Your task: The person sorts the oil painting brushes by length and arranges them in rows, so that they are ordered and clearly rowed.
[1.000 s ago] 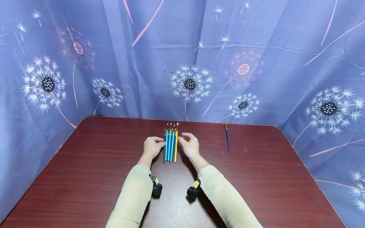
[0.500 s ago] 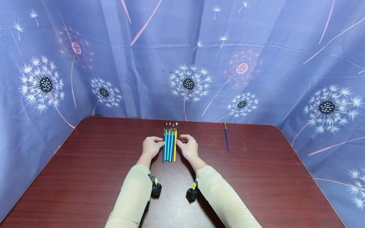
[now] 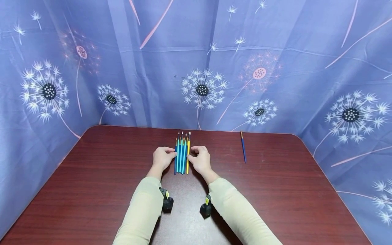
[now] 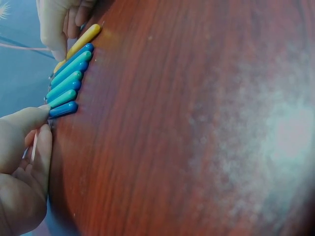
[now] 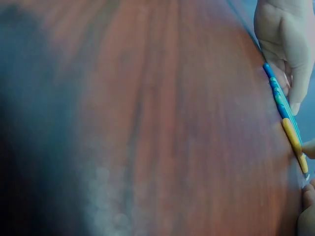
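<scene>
Several slim paintbrushes (image 3: 181, 160), teal and blue, lie side by side on the table with bristles pointing away. A yellow paintbrush (image 3: 188, 166) forms the right end of the row, a dark blue paintbrush (image 3: 175, 166) the left end. My left hand (image 3: 163, 158) rests beside the row, its thumb touching the dark blue handle. On the opposite side, my right hand (image 3: 201, 160) has its thumb against the yellow handle, index finger extended near it. In the left wrist view, the rounded handle ends (image 4: 70, 78) line up in a slanted row between both hands.
A single blue paintbrush (image 3: 243, 149) lies apart at the back right of the reddish-brown table (image 3: 275, 190). A blue curtain (image 3: 171, 68) with dandelion prints hangs behind the table's far edge and along both sides.
My right hand has moved slightly left and its thumb has come up against the yellow paintbrush. The left hand stays at the row, and the lone paintbrush has not moved.
</scene>
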Available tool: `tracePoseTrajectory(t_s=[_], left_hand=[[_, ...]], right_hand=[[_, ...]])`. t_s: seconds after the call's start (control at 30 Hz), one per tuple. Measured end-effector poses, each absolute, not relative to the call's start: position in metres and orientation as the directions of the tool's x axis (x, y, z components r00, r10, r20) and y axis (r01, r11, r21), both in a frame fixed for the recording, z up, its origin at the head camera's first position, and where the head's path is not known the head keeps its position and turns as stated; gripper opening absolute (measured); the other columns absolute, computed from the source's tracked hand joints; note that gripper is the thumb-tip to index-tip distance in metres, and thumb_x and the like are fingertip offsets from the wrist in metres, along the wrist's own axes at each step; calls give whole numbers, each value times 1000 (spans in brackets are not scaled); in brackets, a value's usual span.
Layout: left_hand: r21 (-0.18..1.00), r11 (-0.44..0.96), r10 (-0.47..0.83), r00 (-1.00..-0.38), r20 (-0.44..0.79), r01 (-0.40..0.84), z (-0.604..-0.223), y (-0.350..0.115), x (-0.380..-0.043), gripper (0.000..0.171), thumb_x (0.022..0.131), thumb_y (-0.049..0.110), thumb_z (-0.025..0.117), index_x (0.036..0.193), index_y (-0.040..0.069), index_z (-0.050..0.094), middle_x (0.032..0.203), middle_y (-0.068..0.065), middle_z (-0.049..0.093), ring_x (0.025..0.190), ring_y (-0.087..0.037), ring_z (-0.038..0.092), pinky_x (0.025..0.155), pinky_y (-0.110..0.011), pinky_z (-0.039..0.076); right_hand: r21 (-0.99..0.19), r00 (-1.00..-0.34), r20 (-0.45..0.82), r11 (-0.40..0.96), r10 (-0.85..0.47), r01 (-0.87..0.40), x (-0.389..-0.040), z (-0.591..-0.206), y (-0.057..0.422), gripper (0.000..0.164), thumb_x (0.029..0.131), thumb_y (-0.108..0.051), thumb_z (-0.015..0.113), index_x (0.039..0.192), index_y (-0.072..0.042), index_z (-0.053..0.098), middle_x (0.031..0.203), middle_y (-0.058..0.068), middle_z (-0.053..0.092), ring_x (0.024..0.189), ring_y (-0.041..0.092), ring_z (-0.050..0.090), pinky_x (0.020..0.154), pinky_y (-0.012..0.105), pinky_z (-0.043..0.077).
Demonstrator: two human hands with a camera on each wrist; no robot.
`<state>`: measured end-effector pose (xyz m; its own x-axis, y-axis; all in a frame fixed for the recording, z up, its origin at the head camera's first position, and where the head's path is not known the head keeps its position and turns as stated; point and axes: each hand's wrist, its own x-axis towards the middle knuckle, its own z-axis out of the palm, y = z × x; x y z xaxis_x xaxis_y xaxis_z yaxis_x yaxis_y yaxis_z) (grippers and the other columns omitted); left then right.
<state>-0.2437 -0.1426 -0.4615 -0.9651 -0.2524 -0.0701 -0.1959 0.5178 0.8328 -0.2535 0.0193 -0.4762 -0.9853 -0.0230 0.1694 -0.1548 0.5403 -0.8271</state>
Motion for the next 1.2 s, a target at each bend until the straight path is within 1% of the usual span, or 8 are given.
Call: tracePoseTrajectory(t_s=[0.23, 0.33, 0.47, 0.6, 0.77, 0.87, 0.97, 1.2], left_hand=[[829, 523, -250, -966, -73, -198, -462, -142, -243, 23, 84, 24, 71, 101, 8, 74, 98, -11, 72, 96, -25, 65, 85, -40, 53], [825, 530, -250, -966, -69, -196, -462, -141, -243, 23, 84, 24, 70, 101, 8, 74, 98, -11, 72, 95, -25, 65, 84, -40, 53], [823, 533, -251, -966, -69, -197, -461, -140, -242, 23, 84, 24, 70, 101, 8, 74, 97, -11, 73, 94, -25, 65, 84, -40, 53], [824, 533, -252, -966, -65, -195, -460, -140, -242, 22, 84, 23, 70, 100, 8, 75, 95, -11, 73, 93, -25, 65, 84, -40, 53], [823, 536, -252, -966, -60, -191, -459, -141, -242, 22, 84, 22, 70, 100, 8, 75, 95, -11, 73, 93, -25, 65, 83, -39, 53], [823, 536, -252, -966, -55, -187, -458, -142, -242, 22, 84, 22, 70, 100, 8, 75, 95, -11, 73, 93, -25, 65, 83, -40, 53], [826, 532, -253, -966, -57, -188, -458, -142, -242, 22, 84, 22, 70, 100, 8, 75, 96, -11, 73, 93, -25, 66, 83, -39, 53], [828, 524, -253, -965, -74, -201, -460, -141, -242, 22, 84, 22, 70, 101, 8, 74, 98, -11, 73, 93, -25, 66, 82, -40, 54]], right_hand=[[-797, -981, 192, 582, -7, -160, -253, -479, 20, 26, 80, -8, 69, 106, -5, 68, 105, 9, 59, 97, 22, 58, 85, 35, 51], [-786, -975, 221, 593, 6, -174, -252, -478, 19, 26, 78, -7, 68, 104, -3, 69, 105, 10, 60, 98, 24, 57, 87, 37, 50], [-770, -971, 237, 614, 21, -175, -250, -478, 16, 26, 80, -10, 68, 104, -1, 69, 110, 13, 60, 105, 27, 55, 92, 41, 46], [-735, -973, 231, 659, 24, -159, -250, -478, 14, 29, 82, -16, 68, 106, -1, 70, 116, 12, 60, 113, 29, 52, 100, 43, 40], [-720, -973, 229, 677, 27, -151, -250, -478, 12, 32, 83, -19, 68, 107, 3, 70, 123, 12, 60, 119, 30, 50, 103, 46, 36], [-714, -974, 222, 687, 35, -138, -249, -478, 10, 32, 85, -21, 68, 106, 3, 70, 125, 10, 61, 122, 29, 49, 105, 46, 36], [-688, -969, 242, 712, 44, -139, -250, -479, 9, 30, 85, -22, 69, 104, 1, 72, 123, 8, 64, 120, 27, 51, 103, 44, 38], [-657, -941, 328, 737, 90, -158, -248, -479, 8, 17, 83, -12, 66, 92, 0, 76, 108, 6, 71, 109, 24, 59, 95, 38, 46]])
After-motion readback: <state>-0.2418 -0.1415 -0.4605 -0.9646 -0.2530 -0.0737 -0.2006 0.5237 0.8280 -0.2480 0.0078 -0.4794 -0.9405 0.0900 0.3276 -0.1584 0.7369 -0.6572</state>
